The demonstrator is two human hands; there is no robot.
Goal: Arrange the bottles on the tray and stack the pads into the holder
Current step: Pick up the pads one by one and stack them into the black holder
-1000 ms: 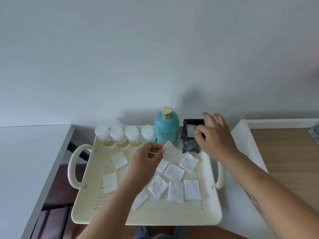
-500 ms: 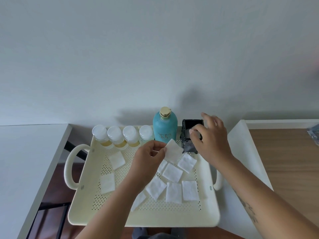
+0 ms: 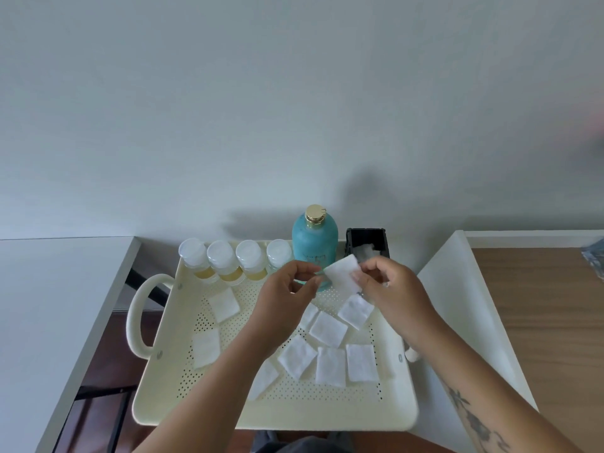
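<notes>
Both hands meet over the far half of the cream perforated tray (image 3: 157,400). The left hand (image 3: 287,302) pinches 1 white pad (image 3: 341,274) by its left edge between thumb and forefinger, and the right hand (image 3: 390,289) has its fingertips closed on the pad's right edge, so the square hangs tilted between them, above the tray floor and just in front of the black holder (image 3: 367,241).

The holder stands at the tray's far right corner with something white inside (pads, it seems, though the contents are hard to make out). Beside it on the left stands the teal bottle (image 3: 313,237) with a gold cap, upright, and left of that 4 small clear bottles (image 3: 235,259) with white caps stand in a row along the far rim.

Loose pads (image 3: 328,328) lie flat on the tray floor, about 9 in sight, most clustered under and beside the forearms, 2 apart near the left handle (image 3: 135,318).
</notes>
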